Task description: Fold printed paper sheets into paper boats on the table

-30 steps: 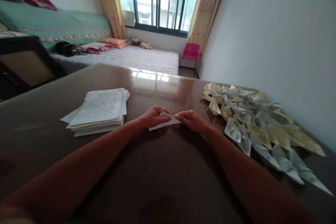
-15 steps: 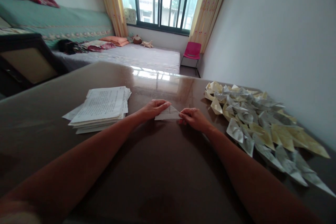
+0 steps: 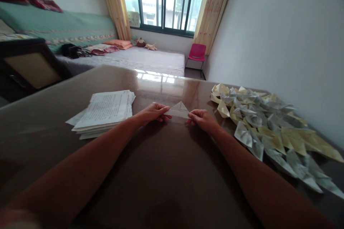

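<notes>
A small folded paper triangle (image 3: pixel 179 110) with printed text stands tilted up over the dark brown table (image 3: pixel 161 171). My left hand (image 3: pixel 152 112) pinches its left corner, fingers pressed together. My right hand (image 3: pixel 202 120) pinches its right corner, fingers curled. Both forearms reach in from the bottom of the view.
A stack of printed sheets (image 3: pixel 106 111) lies left of my hands. A heap of folded paper shapes (image 3: pixel 266 125), white and yellow, runs along the right side by the wall. Beyond the table are a bed (image 3: pixel 134 59), a pink chair (image 3: pixel 196 53) and a window.
The folded paper has been raised from lying flat under my hands into an upright triangle held at both corners. My hands have moved slightly apart.
</notes>
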A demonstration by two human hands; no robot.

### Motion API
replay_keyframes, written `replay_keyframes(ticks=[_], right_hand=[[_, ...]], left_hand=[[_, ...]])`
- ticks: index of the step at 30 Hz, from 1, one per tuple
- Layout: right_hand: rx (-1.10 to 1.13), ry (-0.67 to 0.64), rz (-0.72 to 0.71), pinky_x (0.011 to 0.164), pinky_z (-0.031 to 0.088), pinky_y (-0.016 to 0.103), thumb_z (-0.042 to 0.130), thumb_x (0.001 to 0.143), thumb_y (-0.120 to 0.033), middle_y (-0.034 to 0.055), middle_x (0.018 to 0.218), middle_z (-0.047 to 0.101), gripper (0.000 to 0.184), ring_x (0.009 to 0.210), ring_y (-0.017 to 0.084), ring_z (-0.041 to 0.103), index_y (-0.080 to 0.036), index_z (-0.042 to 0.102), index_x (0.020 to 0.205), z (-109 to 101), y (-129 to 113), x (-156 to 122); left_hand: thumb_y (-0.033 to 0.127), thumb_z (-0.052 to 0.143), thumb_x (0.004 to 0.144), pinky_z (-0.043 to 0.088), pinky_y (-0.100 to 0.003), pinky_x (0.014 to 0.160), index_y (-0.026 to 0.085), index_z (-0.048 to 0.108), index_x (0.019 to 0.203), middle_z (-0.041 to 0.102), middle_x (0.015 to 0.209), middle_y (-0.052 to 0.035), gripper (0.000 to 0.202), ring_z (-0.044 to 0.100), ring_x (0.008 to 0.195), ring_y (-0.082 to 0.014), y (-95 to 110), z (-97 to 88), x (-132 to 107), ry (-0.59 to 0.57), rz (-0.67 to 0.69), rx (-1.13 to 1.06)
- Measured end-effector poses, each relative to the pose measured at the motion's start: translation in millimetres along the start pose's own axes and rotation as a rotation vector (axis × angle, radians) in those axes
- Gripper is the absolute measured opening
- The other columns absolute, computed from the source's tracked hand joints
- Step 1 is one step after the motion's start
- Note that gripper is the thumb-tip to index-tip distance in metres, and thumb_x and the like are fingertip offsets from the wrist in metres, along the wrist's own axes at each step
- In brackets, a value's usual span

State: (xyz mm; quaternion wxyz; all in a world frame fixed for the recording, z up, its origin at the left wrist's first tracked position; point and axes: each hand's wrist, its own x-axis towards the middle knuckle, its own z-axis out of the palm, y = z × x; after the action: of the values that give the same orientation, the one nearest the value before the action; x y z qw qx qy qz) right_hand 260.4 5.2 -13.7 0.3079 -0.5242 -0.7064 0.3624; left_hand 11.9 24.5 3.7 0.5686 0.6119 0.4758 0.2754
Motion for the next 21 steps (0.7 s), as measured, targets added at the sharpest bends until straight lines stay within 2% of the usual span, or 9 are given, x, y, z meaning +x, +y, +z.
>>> replay_keyframes(ticks=[6, 13, 21], right_hand=[[0.034, -0.016, -0.002, 0.048, 0.033, 0.021, 0.054, 0.084, -0.044, 0.0009, 0.054, 0.061, 0.036, 0.046, 0.009, 0.046, -0.014, 0.07, 0.073, 0.0, -0.9, -1.1], [0.064, -0.059, -0.023, 0.049, 0.035, 0.022, 0.056, 0.083, -0.047, 0.0018, 0.058, 0.064, 0.037, 0.048, 0.01, 0.048, -0.014, 0.069, 0.076, -3.1, 1.5, -0.5], [-0.19, 0.039, -0.058, 0.052, 0.034, 0.024, 0.054, 0.085, -0.039, -0.0001, 0.051, 0.06, 0.035, 0.047, 0.011, 0.049, -0.017, 0.064, 0.059, 0.6, -3.6, -2.3]], left_hand=[[0.051, 0.067, 0.074, 0.037, -0.017, 0.048, 0.012, 0.064, 0.072, 0.072, 0.074, -0.006, 0.04, 0.056, 0.058, -0.0077, -4.5, -0.4, 2.6, 0.015, 0.048, 0.045], [0.043, 0.068, 0.075, 0.034, -0.018, 0.046, 0.011, 0.066, 0.076, 0.072, 0.072, -0.0069, 0.032, 0.057, 0.057, -0.0091, -7.3, 1.3, 5.2, 0.052, 0.069, 0.081], [0.038, 0.064, 0.076, 0.034, -0.018, 0.045, 0.011, 0.068, 0.072, 0.07, 0.067, -0.0056, 0.027, 0.056, 0.053, -0.0092, -3.1, 6.1, 3.8, 0.082, 0.079, 0.175]])
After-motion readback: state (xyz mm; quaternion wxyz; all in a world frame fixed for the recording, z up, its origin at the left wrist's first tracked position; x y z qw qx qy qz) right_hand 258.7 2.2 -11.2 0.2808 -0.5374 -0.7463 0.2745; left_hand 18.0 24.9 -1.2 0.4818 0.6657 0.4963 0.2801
